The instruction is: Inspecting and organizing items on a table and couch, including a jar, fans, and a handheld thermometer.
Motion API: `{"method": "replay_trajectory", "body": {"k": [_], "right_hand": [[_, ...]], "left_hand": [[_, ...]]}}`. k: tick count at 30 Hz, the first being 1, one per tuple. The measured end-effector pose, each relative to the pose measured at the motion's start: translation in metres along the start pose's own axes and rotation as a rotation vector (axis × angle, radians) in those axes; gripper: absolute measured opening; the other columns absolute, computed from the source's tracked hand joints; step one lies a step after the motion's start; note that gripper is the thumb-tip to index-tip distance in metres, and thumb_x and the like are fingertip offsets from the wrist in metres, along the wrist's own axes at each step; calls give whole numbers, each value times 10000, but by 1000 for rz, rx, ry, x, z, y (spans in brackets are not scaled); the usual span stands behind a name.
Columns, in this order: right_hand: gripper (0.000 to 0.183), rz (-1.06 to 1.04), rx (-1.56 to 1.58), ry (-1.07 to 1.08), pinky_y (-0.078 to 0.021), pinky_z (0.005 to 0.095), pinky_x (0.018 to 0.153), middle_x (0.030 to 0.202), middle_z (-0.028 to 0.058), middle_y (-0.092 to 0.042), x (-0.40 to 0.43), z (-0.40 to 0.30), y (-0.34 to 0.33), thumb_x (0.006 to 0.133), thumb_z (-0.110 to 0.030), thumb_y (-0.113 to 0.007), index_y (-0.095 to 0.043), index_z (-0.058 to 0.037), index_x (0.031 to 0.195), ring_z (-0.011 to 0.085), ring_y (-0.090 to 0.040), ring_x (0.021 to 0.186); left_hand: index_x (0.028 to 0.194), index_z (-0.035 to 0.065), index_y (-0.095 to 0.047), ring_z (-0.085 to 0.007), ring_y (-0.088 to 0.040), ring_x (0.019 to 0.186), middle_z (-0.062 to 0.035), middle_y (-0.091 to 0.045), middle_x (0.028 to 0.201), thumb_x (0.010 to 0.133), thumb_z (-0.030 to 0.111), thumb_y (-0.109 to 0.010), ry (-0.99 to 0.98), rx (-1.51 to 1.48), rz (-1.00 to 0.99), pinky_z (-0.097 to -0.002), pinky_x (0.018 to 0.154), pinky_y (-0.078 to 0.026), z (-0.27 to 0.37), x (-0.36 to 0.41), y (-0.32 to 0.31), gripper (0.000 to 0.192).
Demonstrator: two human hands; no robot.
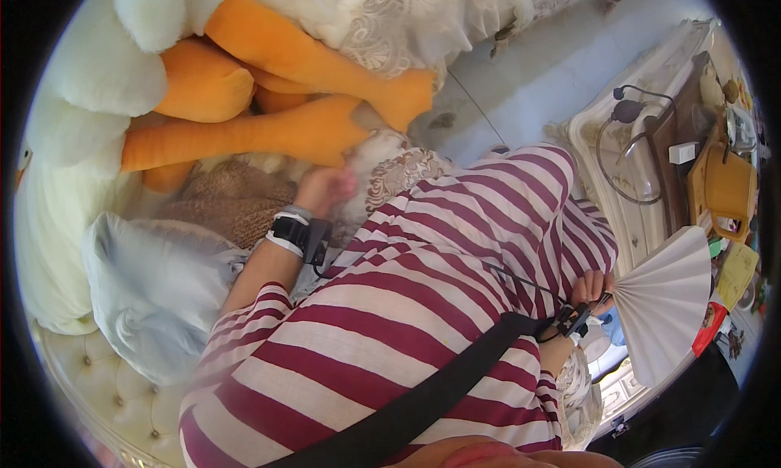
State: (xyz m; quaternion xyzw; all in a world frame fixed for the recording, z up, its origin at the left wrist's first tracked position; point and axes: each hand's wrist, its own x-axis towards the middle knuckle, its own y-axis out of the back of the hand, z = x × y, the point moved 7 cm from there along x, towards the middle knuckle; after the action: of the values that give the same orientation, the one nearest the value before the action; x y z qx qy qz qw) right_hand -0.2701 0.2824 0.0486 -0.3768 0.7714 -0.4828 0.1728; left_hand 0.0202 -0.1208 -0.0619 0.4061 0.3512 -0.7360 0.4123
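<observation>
My right hand [590, 287] holds a spread white folding fan [662, 309] by its narrow end, at the right side of my striped shirt. My left hand [332, 188] is low over the bed, its fingers blurred and partly curled. It lies beside the webbed orange foot [323, 132] of a large plush with a fluffy white body [91, 77]; whether they touch is unclear. Under and behind that wrist are a brown textured blanket [235, 193] and a lace-trimmed bedspread [399, 172]. A black device is strapped to each wrist.
A pale blue pillow or cloth [152, 291] lies near the tufted headboard [116, 376]. On the ornate white cabinet [586, 135] rests a dark rubber bulb [626, 110] with tubing. Beyond are a white box [683, 153] and a mustard container [729, 187]. Tiled floor [512, 83] separates bed and cabinet.
</observation>
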Motion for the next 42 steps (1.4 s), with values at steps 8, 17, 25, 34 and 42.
{"method": "replay_trajectory", "body": {"k": [8,17,25,34,42], "right_hand": [[158,-32,3,-8,-360,218,505,632,27,-448,4,0,-2,813,-216,-571,-492,-88,862,113,-388,575],[159,22,21,-23,-357,214,492,621,29,-444,8,5,-6,821,-229,-551,-488,-83,812,110,-385,567],[167,27,30,9,-379,219,498,600,14,-432,4,1,-2,811,-222,-581,-482,-87,807,101,-391,557],[186,51,59,-4,-372,216,473,598,18,-433,-7,4,12,795,-229,-596,-477,-86,791,106,-384,547],[157,23,45,16,-372,215,480,608,25,-439,-5,2,11,808,-217,-570,-489,-82,816,109,-388,553]], "left_hand": [[891,-17,-530,-173,-568,645,-85,-581,726,696,54,-523,-2,59,20,-377,746,-501,2,0,1,208],[861,3,-531,-150,-554,610,-56,-572,672,696,46,-525,10,14,72,-394,751,-498,-1,-1,6,171],[854,17,-538,-145,-540,577,-44,-570,653,700,56,-525,46,-3,91,-390,762,-486,-5,5,12,159],[846,33,-548,-140,-550,560,-39,-583,646,700,56,-523,22,35,146,-376,736,-491,-7,7,20,149],[883,23,-552,-146,-552,585,-41,-585,675,701,70,-530,1,33,137,-370,732,-493,-6,9,21,189]]}}
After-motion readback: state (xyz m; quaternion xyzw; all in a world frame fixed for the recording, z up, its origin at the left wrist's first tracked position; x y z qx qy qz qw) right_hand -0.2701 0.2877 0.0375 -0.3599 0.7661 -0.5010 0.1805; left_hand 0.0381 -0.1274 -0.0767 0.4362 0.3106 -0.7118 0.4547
